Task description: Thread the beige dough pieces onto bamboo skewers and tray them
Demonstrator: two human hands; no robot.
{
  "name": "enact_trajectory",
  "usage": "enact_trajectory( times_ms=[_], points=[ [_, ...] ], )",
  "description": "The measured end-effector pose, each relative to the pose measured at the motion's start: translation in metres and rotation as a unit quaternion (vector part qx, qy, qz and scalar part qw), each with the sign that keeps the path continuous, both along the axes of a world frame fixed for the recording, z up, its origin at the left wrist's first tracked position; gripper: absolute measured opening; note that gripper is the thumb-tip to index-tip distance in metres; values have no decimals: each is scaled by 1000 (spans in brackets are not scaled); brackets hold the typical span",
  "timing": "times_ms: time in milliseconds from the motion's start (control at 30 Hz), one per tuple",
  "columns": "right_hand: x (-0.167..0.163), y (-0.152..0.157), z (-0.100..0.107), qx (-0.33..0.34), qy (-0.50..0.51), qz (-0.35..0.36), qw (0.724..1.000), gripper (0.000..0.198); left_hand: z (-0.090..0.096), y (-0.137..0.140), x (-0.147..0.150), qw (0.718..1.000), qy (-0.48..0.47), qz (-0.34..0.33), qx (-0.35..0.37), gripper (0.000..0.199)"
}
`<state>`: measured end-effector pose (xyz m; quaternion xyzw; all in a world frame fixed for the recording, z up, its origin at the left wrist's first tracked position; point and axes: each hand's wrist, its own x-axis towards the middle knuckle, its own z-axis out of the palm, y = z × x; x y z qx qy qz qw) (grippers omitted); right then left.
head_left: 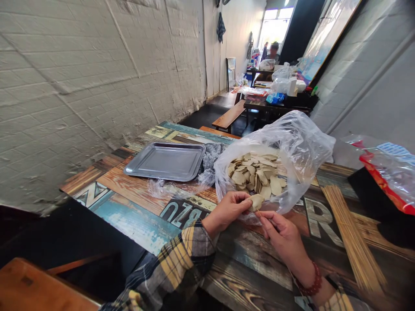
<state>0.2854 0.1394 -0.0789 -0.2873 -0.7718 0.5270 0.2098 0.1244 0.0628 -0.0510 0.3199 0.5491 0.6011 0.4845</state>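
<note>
Between thumb and fingers, my left hand (231,210) pinches a pale, flat, thin slice (256,202) of food. My right hand (285,237) grips a thin wooden skewer (293,276), whose tip end meets the lower edge of that slice; whether it has pierced through I cannot tell. Just beyond both hands lies a clear plastic bag (304,147), its mouth spread wide around a heap of similar pale slices (254,172). To the right of my right hand, a bundle of bamboo skewers (353,237) rests on the table.
A metal tray (165,160) sits on the patterned table (136,216) at the left, with crumpled plastic (210,162) beside it. Red-edged plastic packaging (389,172) lies at the right. Behind are a wooden bench (229,114), tables with bags, and a person (273,54).
</note>
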Motion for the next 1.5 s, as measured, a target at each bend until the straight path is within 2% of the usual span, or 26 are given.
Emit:
enact_trajectory(
  times_ms=[333, 500, 667, 1300, 1500],
  points=[
    [-2, 0, 0, -32, 12, -11, 999, 37, 0, 1, 2, 998, 65, -5, -12, 26],
    [-3, 0, 1, -99, 15, -15, 995, 41, 0, 0, 1, 994, 104, -13, -12, 26],
    [-4, 2, -2, -158, 10, -15, 987, 43, 3, 0, 0, 991, 134, 6, 7, 22],
    [-5, 0, -3, -123, 25, -17, 992, 40, 2, 1, 2, 991, 130, 18, -12, 26],
    [-6, 0, -4, -135, 21, -22, 990, 42, -1, 0, 2, 991, 130, 4, -18, 28]
  ],
)
